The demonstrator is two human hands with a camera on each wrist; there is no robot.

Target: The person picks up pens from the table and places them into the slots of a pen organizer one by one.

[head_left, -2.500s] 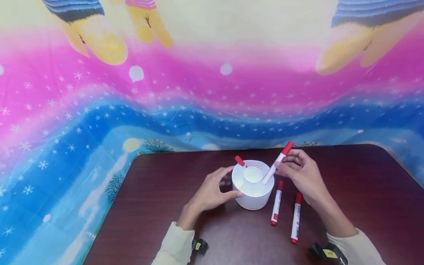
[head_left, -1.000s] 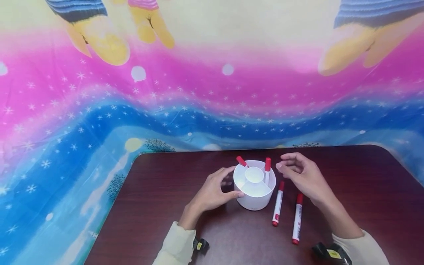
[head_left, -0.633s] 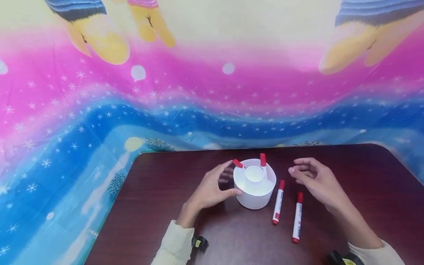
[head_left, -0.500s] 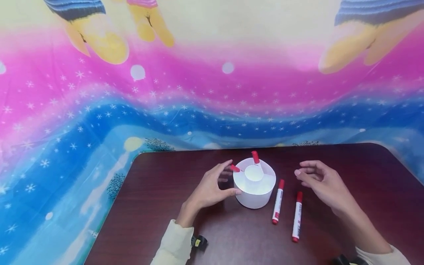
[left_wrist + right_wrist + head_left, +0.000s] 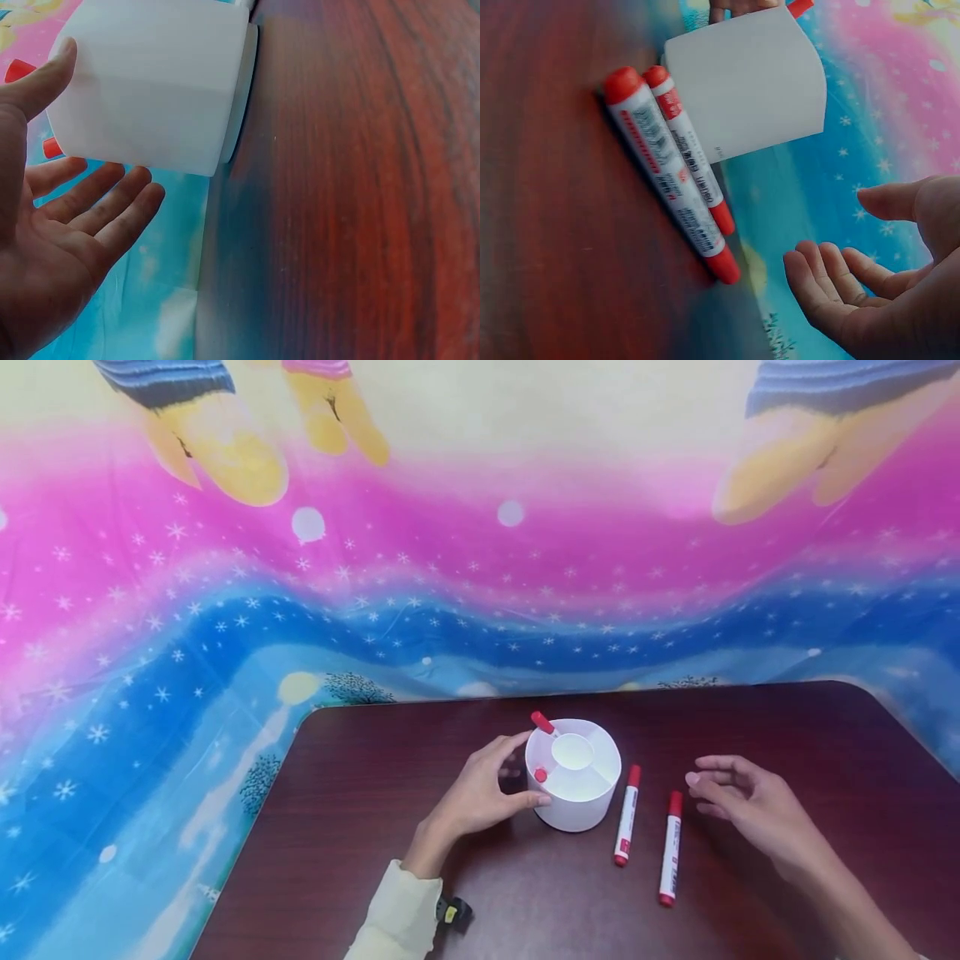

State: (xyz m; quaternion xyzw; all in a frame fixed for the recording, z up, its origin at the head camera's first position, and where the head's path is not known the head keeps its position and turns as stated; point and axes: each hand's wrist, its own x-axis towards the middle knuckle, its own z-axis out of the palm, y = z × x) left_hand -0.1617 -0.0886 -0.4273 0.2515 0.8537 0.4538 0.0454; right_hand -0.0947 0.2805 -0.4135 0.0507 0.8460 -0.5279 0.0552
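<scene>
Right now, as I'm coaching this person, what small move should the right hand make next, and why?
I'd probably lower the right hand onto the right marker: the hand is open and holds nothing, that marker is the nearest on the table, and the holder shows no marker at its right.

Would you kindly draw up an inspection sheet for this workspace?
Surface: dark wood-grain table.
Job's things: white divided holder with a leaning marker and a second marker inside; a third marker and a fourth marker lie on the table.
Clutter: nothing seen.
Hands: left hand spread around the holder's side, exact contact unclear; right hand holds nothing, near the fourth marker.
Cables: nothing seen.
Surroundings: patterned backdrop behind the table; black wrist device.
</scene>
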